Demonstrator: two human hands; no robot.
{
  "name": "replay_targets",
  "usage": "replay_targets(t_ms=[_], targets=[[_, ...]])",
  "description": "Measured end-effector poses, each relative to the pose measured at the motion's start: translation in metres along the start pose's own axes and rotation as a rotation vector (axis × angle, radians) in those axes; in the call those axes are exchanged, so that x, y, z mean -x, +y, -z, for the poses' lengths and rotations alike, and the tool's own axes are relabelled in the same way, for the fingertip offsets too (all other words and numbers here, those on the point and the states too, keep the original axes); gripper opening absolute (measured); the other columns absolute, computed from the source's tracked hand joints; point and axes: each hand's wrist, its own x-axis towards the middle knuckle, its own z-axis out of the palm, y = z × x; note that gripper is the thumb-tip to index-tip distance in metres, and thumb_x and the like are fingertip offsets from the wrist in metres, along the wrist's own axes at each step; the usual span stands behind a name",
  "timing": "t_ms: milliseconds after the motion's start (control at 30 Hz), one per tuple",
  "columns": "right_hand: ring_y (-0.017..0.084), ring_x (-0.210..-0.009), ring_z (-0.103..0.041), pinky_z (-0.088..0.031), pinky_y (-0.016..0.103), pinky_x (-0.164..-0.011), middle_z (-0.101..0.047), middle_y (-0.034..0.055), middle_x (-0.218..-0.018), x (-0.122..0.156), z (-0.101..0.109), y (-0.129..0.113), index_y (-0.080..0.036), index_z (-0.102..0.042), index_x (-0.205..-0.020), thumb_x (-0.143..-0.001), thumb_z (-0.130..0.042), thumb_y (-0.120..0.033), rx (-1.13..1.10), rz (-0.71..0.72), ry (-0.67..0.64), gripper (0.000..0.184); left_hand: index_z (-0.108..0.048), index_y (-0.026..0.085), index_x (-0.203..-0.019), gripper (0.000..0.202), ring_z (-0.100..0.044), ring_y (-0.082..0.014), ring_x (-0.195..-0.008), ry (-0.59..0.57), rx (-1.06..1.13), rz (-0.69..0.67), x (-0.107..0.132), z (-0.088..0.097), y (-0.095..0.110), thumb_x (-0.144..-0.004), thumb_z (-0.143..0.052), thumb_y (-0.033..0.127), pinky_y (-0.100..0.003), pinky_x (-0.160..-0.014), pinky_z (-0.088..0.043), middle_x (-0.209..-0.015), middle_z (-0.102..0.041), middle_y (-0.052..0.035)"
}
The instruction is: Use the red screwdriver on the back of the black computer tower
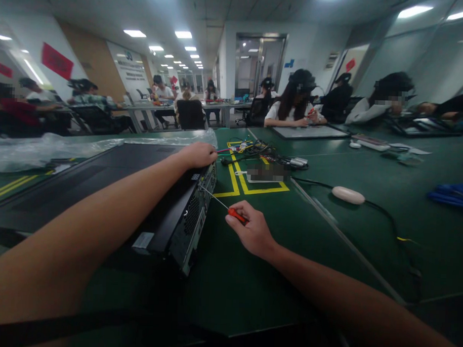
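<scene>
A black desktop computer case (113,172) lies flat on the green table, its rear panel with vents and ports turned to the right. My left hand (199,155) rests at the far rear corner of the case, its fingers curled over the edge; the fingertips are partly hidden. In my right hand (253,230) is a screwdriver (238,216) with a red and black handle, held in closed fingers. Its thin shaft points up and left, and the tip meets the rear panel near the top edge. Whether it sits in a screw is too small to tell.
Tangled cables (260,150) lie behind the case by yellow tape markings (267,189). A pale oval object on a black cord (347,195) lies at right, with blue cloth (453,197) beyond. Clear plastic wrap (65,145) lies behind the case. Other people sit across the table.
</scene>
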Motion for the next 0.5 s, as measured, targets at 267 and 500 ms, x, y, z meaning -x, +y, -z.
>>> replay_targets(t_ms=[267, 500], targets=[[0.018, -0.074, -0.065, -0.048, 0.031, -0.071, -0.071, 0.0002, -0.083, -0.0018, 0.0022, 0.0009, -0.022, -0.066, -0.101, -0.096, -0.067, -0.033, 0.055, 0.000, 0.005, 0.013, -0.079, 0.017, -0.119, 0.056, -0.070, -0.0288, -0.117, -0.012, 0.019, 0.006, 0.0023, 0.0028, 0.0019, -0.098, -0.032, 0.038, -0.039, -0.104, -0.051, -0.131, -0.077, -0.0146], [0.017, -0.073, -0.064, -0.046, 0.030, -0.070, -0.070, -0.0017, -0.081, 0.0000, 0.0037, -0.0023, -0.022, -0.065, -0.101, -0.098, -0.067, -0.032, 0.072, 0.000, -0.029, 0.011, -0.079, 0.015, -0.120, 0.058, -0.070, -0.0303, -0.118, -0.019, 0.015, -0.009, 0.0024, 0.0035, 0.0016, -0.097, -0.030, 0.038, -0.039, -0.104, -0.051, -0.131, -0.077, -0.0166]])
